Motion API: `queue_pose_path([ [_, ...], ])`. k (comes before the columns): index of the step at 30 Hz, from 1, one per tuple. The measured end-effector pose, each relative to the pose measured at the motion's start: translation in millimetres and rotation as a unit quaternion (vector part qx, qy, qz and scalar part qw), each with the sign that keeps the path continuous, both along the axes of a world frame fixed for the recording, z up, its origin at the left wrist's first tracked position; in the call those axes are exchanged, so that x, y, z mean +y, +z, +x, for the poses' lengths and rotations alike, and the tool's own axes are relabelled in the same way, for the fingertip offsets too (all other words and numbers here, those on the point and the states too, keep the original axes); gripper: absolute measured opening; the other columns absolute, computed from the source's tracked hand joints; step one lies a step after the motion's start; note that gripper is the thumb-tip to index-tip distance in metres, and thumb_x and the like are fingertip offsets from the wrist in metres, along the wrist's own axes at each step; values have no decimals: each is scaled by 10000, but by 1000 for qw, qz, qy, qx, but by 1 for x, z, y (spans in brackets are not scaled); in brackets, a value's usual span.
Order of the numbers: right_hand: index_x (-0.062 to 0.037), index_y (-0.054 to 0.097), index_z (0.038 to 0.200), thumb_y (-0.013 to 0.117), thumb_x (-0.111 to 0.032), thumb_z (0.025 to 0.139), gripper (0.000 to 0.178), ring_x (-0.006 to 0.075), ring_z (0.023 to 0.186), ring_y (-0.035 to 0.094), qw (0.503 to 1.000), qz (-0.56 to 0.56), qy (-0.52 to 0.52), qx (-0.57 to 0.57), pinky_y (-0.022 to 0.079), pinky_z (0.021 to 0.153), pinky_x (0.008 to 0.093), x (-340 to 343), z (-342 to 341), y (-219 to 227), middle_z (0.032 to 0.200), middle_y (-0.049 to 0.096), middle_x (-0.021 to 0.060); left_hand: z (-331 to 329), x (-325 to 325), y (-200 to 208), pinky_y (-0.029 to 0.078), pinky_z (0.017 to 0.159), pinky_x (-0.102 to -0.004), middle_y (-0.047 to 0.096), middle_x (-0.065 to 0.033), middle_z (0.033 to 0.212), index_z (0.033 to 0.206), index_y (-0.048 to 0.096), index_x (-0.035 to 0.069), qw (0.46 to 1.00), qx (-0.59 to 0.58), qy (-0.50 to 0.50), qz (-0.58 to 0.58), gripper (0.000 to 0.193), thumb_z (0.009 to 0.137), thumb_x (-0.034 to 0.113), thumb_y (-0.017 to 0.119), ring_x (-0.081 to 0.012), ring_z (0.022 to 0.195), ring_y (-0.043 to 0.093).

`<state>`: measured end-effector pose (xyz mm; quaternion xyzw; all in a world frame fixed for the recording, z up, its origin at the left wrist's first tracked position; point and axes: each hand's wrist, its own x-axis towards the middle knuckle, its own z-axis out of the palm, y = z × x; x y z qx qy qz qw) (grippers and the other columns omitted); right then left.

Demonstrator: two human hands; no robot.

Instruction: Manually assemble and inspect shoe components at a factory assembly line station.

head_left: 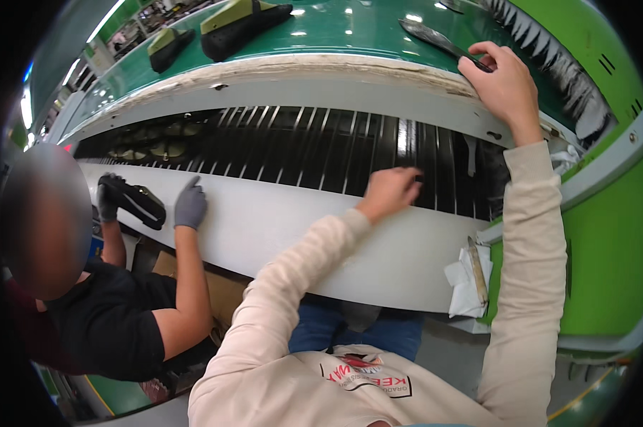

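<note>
- Your right hand (pixel 505 84) is closed in a pinch, thumb and fingers on the near end of a dark elongated piece (pixel 439 41).
- That piece is over the right part of the green belt (pixel 357 30), beyond the pale ledge (pixel 321 64); can't tell whether it's lifted or lying flat.
- Your left hand (pixel 391 192) is curled, fingers drawn in, above the dark slatted section (pixel 300 146) near the white table (pixel 414 249). Blurred: there's a dark spot at the fingertips, can't tell if you're gripping anything.
- Shoes on the belt: 2, black with yellow-green upper parts. Smaller-looking one (pixel 170 50) far left, larger-looking one (pixel 239 30) to its right, the two apart.
- Wooden-handled tool: 1 (pixel 477 270), lying on crumpled white paper (pixel 464 288) at the right end of your table.
- Narrow grey strip: 1 (pixel 472 156), at the right of the slats, well apart from your left hand.
- Dark bristle fringe: 1 row (pixel 549 60), right of your right hand.
- Co-worker: 1 (pixel 115 320), on your left, 2 grey-gloved hands. One holds 1 black shoe (pixel 138 202) above the table; the other glove (pixel 191 205) is beside it, index finger out, apart from the shoe.
</note>
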<state>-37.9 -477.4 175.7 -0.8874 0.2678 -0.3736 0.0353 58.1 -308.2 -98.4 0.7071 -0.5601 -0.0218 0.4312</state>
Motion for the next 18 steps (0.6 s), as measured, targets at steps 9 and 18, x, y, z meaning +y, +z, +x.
queue_pose_path([
  [9,-132,821,1181,709,-570,965,502,327,1006,770,999,8,13,-39,602,872,453,9,12,1,1099,812,97,-60,-178,-33,580,1071,-589,410,-423,1658,1584,631,210,983,-147,-18,110,717,920,409,813,-533,1277,679],
  [18,-130,819,1160,674,-521,1073,426,372,930,781,997,-4,12,-76,609,820,471,-2,11,-4,1024,828,138,-35,-166,-11,635,983,-468,673,-230,1507,1328,752,87,989,41,51,135,449,917,265,781,-370,1142,783],
])
